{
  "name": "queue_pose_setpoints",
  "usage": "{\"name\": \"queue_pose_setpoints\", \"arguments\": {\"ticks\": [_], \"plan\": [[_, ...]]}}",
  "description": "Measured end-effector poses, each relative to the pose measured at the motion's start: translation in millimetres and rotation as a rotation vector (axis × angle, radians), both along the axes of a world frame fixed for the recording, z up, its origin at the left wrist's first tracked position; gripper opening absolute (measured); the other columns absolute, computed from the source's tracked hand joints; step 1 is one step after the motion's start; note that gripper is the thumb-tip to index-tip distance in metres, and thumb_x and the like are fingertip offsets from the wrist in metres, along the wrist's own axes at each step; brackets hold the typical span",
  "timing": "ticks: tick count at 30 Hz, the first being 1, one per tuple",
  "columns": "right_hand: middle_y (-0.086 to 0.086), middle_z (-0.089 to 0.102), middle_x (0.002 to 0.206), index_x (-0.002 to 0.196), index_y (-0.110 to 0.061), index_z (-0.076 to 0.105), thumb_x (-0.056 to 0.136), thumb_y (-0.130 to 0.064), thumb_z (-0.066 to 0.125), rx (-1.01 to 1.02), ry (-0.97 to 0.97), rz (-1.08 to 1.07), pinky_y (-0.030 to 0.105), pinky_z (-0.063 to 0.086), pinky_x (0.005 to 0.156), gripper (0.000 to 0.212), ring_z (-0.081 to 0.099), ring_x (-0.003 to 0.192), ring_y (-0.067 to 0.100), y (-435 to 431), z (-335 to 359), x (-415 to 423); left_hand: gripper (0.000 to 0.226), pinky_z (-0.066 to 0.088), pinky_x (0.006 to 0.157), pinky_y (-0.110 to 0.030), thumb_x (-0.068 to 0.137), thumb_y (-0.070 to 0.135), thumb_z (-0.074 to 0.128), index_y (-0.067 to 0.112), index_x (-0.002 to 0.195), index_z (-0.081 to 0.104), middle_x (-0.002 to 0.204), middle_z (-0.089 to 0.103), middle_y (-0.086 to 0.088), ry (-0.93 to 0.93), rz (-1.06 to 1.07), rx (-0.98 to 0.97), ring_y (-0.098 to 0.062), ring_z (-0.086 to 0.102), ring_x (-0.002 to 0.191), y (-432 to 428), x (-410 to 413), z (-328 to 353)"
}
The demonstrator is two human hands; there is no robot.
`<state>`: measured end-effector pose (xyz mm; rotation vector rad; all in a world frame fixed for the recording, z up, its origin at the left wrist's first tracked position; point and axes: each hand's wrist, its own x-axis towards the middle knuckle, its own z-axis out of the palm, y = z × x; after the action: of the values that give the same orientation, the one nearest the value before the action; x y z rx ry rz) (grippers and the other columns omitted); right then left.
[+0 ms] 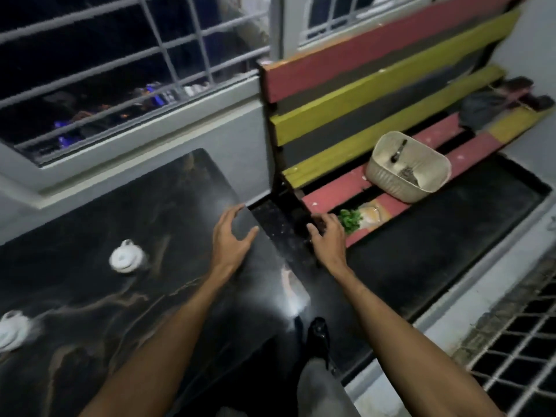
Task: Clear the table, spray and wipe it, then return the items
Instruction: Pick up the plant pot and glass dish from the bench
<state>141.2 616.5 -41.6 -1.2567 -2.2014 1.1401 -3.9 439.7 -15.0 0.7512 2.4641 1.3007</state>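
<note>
1. The fingers point(227, 215) of the left hand point(233, 236) are spread apart and hold nothing. The palm hovers over the far right corner of the desk point(180, 206); I cannot tell whether it touches the top.
2. The fingers point(323, 219) of the right hand point(328, 236) curl downward at the near end of the slatted seat point(331, 194). Blur and the dark gap beneath them hide whether they are clamped on anything.
3. Just beside those right fingers, a green sprig point(350, 220) lies on a red slat. Further along the seat stands a cream basket point(388, 179) with a dark-handled tool inside.
4. Two things stand on the desk: a white pot point(126, 259) near its middle and a second white pot point(12, 329) at the left edge of view. Both are well apart from either hand.
5. I judge that clearing is the step in hand, with the seat as the holding place. The desk is not yet bare, and I see no spray bottle or cloth.
6. To do this step well, the free left hand should reach back for the nearer pot and grip its body rather than its small knob. Each pot should be set flat on one slat, away from the gaps, so neither tips or drops through.
7. Leave room beside the basket so that every item can be picked up again easily for the return.
</note>
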Motion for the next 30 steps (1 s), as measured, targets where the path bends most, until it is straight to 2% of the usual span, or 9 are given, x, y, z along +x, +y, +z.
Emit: {"name": "queue_pose_setpoints", "arguments": {"ticks": [2, 5, 12, 15, 18, 21, 23, 26, 30], "plan": [[0.011, 0.068, 0.110, 0.110, -0.007, 0.070, 0.086, -0.009, 0.069, -0.058, -0.023, -0.065, 0.043, 0.051, 0.096, 0.024, 0.064, 0.103, 0.030, 46, -15, 21, 0.058, 0.042, 0.112, -0.034, 0.082, 0.015, 0.082, 0.009, 0.135, 0.060, 0.137, 0.061, -0.007, -0.059, -0.065, -0.019, -0.023, 0.058, 0.126, 54, 18, -17], [0.011, 0.071, 0.111, 0.108, -0.007, 0.071, 0.086, -0.006, 0.065, -0.135, -0.074, -0.163, 0.037, 0.051, 0.095, 0.023, 0.065, 0.104, 0.028, 108, -44, 47, 0.064, 0.042, 0.113, -0.037, 0.082, 0.013, 0.082, 0.008, 0.140, 0.056, 0.139, 0.060, -0.010, -0.156, -0.160, -0.098, -0.024, 0.058, 0.126, 127, 38, -52], [0.017, 0.072, 0.108, 0.107, -0.006, 0.069, 0.089, -0.006, 0.056, -0.282, -0.197, -0.326, 0.037, 0.049, 0.090, 0.022, 0.064, 0.106, 0.033, 215, -145, 79, 0.079, 0.038, 0.087, -0.009, 0.073, -0.001, 0.085, 0.001, 0.142, 0.048, 0.131, 0.060, -0.017, -0.340, -0.278, -0.234, -0.023, 0.057, 0.115, 234, 60, -175], [0.019, 0.071, 0.101, 0.103, -0.004, 0.066, 0.087, -0.005, 0.060, -0.329, -0.248, -0.353, 0.044, 0.052, 0.090, 0.017, 0.064, 0.100, 0.035, 253, -198, 84, 0.093, 0.040, 0.097, -0.021, 0.065, -0.006, 0.088, 0.000, 0.145, 0.041, 0.137, 0.053, -0.014, -0.385, -0.314, -0.232, -0.025, 0.052, 0.124, 260, 71, -236], [0.019, 0.067, 0.107, 0.112, -0.006, 0.060, 0.088, -0.011, 0.063, -0.335, -0.275, -0.383, 0.043, 0.051, 0.093, 0.024, 0.062, 0.105, 0.034, 284, -242, 86, 0.109, 0.040, 0.100, -0.020, 0.053, -0.004, 0.094, 0.002, 0.147, 0.039, 0.134, 0.050, -0.001, -0.433, -0.308, -0.186, -0.017, 0.050, 0.125, 280, 80, -287], [0.018, 0.065, 0.110, 0.121, -0.009, 0.054, 0.090, -0.024, 0.066, -0.317, -0.268, -0.393, 0.043, 0.051, 0.094, 0.036, 0.061, 0.106, 0.032, 303, -269, 85, 0.112, 0.040, 0.106, -0.013, 0.052, 0.014, 0.099, 0.017, 0.148, 0.041, 0.136, 0.050, 0.010, -0.439, -0.327, -0.118, 0.003, 0.049, 0.125, 292, 85, -319], [0.013, 0.066, 0.103, 0.122, -0.011, 0.055, 0.089, -0.029, 0.068, -0.313, -0.251, -0.384, 0.039, 0.051, 0.089, 0.040, 0.061, 0.100, 0.029, 310, -281, 83, 0.106, 0.034, 0.096, 0.003, 0.052, 0.039, 0.094, 0.040, 0.144, 0.040, 0.131, 0.044, 0.027, -0.391, -0.316, -0.088, 0.024, 0.042, 0.120, 300, 89, -329], [0.005, 0.062, 0.089, 0.117, -0.012, 0.057, 0.086, -0.029, 0.070, -0.294, -0.249, -0.379, 0.034, 0.046, 0.080, 0.037, 0.058, 0.091, 0.025, 317, -295, 79, 0.088, 0.034, 0.087, 0.006, 0.052, 0.060, 0.086, 0.068, 0.127, 0.041, 0.122, 0.045, 0.032, -0.367, -0.267, -0.085, 0.029, 0.042, 0.113, 315, 92, -335], [0.001, 0.058, 0.083, 0.104, -0.016, 0.056, 0.082, -0.024, 0.070, -0.263, -0.254, -0.429, 0.030, 0.040, 0.072, 0.026, 0.050, 0.078, 0.019, 319, -305, 73, 0.077, 0.039, 0.082, 0.002, 0.054, 0.071, 0.081, 0.048, 0.122, 0.052, 0.111, 0.053, 0.027, -0.337, -0.207, -0.058, 0.024, 0.050, 0.105, 323, 93, -347]]}}
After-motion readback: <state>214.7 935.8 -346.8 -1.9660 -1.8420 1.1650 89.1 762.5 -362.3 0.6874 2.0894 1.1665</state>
